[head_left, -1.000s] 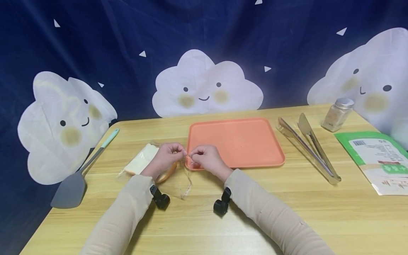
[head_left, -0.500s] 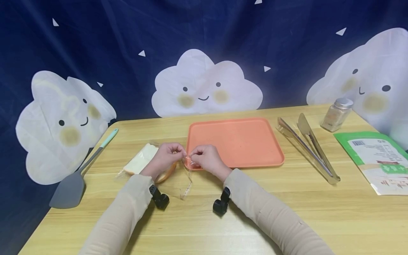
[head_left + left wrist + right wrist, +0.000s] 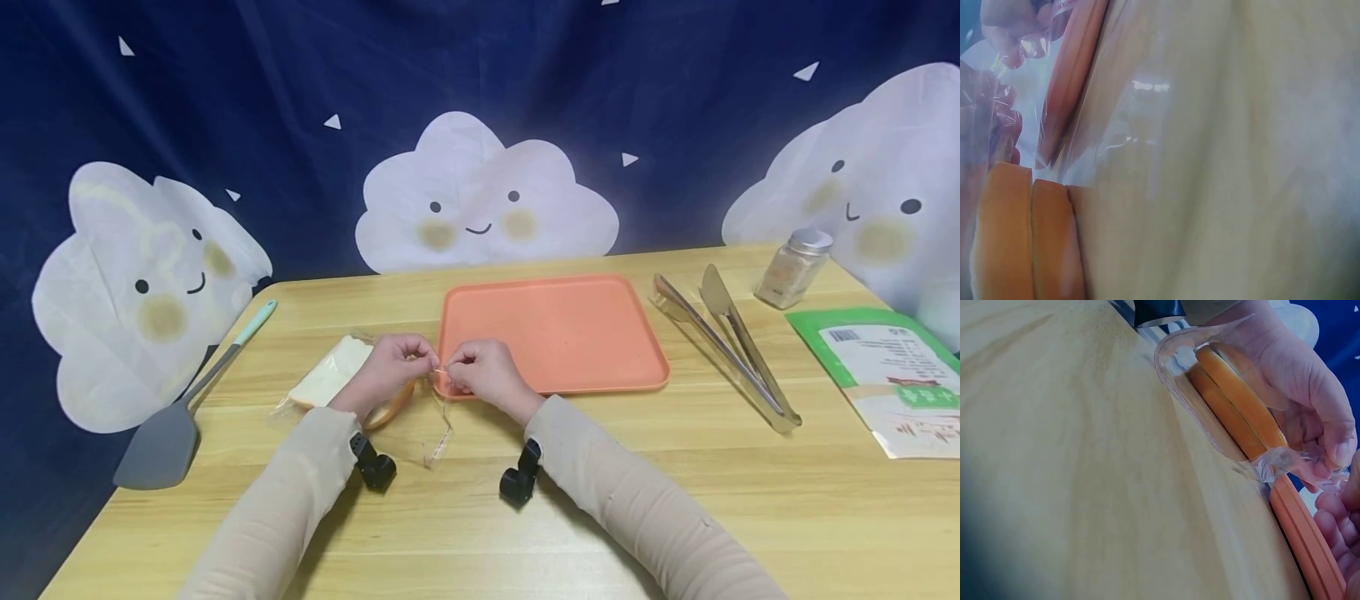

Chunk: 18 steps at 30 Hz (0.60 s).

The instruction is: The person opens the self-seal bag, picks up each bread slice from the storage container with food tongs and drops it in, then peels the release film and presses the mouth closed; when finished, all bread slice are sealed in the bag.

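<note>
Sliced bread in a clear plastic bag lies on the table left of centre, partly hidden by my left hand. In the right wrist view, two bread slices show their brown crusts through the plastic. My left fingers pinch the gathered end of the bag. Close opposite, at the tray's near left corner, my right hand pinches the same twisted plastic between thumb and fingers. The fingertips of both hands almost meet. Loose film with a printed edge strip hangs below them.
An orange tray lies just behind the hands. To its right are metal tongs, a glass jar with a silver lid and a green-and-white packet. A grey spatula with a mint handle lies at the left edge.
Both hands stay in place, still pinching the bag end. Less of the crumpled plastic shows beneath the right fingers than before; the head view has shifted very slightly.
</note>
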Each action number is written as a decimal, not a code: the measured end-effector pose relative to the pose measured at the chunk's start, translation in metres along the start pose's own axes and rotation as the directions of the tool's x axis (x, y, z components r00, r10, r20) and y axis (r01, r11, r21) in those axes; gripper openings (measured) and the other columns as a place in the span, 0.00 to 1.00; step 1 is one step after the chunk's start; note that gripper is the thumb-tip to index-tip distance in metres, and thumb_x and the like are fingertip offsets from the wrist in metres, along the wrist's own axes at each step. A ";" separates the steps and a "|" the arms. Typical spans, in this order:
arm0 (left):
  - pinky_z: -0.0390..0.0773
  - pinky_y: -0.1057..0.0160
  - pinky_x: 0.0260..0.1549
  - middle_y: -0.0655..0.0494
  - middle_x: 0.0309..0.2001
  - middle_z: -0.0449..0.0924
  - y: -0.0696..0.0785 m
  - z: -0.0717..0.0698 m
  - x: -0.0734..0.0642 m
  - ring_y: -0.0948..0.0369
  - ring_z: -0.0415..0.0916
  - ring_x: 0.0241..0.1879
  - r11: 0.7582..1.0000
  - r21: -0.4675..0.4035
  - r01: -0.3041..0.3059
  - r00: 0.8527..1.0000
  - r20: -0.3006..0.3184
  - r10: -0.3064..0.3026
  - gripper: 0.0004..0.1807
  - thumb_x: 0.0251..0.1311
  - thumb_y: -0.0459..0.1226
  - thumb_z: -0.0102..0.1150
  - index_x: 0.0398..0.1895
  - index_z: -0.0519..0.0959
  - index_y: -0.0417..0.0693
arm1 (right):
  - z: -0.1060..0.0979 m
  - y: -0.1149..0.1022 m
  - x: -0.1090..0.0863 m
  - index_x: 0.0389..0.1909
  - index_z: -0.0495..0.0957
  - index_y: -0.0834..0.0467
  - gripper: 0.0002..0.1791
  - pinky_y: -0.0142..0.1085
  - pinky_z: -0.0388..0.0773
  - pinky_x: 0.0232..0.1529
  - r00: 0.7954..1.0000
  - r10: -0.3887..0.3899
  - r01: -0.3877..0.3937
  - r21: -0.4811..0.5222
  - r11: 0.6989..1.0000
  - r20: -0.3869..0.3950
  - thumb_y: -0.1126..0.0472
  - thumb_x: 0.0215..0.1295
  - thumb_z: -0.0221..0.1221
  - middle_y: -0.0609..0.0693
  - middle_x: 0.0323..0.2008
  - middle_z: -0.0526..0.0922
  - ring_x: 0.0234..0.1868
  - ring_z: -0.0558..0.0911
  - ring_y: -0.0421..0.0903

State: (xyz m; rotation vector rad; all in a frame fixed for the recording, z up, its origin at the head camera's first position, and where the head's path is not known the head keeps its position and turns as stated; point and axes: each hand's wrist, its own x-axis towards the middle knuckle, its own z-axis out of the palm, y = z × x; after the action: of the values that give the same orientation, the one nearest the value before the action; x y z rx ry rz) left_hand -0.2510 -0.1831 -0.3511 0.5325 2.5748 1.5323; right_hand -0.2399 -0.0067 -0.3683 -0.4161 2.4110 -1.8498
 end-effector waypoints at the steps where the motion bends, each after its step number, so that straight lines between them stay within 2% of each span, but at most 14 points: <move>1: 0.72 0.66 0.33 0.48 0.28 0.79 -0.001 0.000 0.000 0.62 0.72 0.31 1.000 0.001 -0.001 1.000 0.002 0.001 0.04 0.55 0.29 0.58 0.26 0.78 0.34 | 0.000 0.000 0.000 0.20 0.81 0.63 0.06 0.28 0.70 0.20 1.000 -0.003 0.003 0.001 1.000 0.003 0.72 0.51 0.57 0.46 0.16 0.75 0.18 0.73 0.38; 8: 0.72 0.67 0.34 0.57 0.25 0.78 -0.001 0.001 0.001 0.64 0.71 0.29 1.000 -0.010 -0.002 1.000 0.008 0.003 0.03 0.53 0.27 0.57 0.26 0.78 0.34 | 0.000 0.000 0.000 0.18 0.79 0.62 0.07 0.28 0.69 0.20 1.000 -0.009 0.010 -0.016 1.000 0.008 0.72 0.50 0.56 0.45 0.15 0.75 0.19 0.72 0.38; 14: 0.72 0.65 0.36 0.55 0.26 0.79 -0.001 0.001 0.001 0.62 0.72 0.31 1.000 0.000 0.007 1.000 0.007 -0.007 0.03 0.53 0.27 0.56 0.27 0.78 0.34 | 0.001 0.000 0.000 0.16 0.77 0.62 0.09 0.28 0.71 0.21 1.000 -0.024 0.025 -0.018 1.000 0.013 0.72 0.53 0.56 0.46 0.15 0.75 0.19 0.74 0.38; 18: 0.71 0.65 0.36 0.52 0.29 0.80 -0.001 -0.001 0.000 0.61 0.71 0.33 1.000 -0.011 0.028 0.999 -0.016 -0.028 0.04 0.54 0.29 0.56 0.27 0.78 0.34 | 0.000 0.000 0.000 0.22 0.81 0.63 0.08 0.29 0.73 0.22 1.000 -0.027 0.027 -0.004 1.000 0.015 0.72 0.55 0.55 0.49 0.19 0.79 0.20 0.75 0.38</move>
State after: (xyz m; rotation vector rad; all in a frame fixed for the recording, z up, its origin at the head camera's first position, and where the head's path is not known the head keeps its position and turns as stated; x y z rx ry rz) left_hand -0.2510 -0.1844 -0.3518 0.4822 2.5728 1.5476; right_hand -0.2395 -0.0068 -0.3687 -0.4626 2.4117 -1.8466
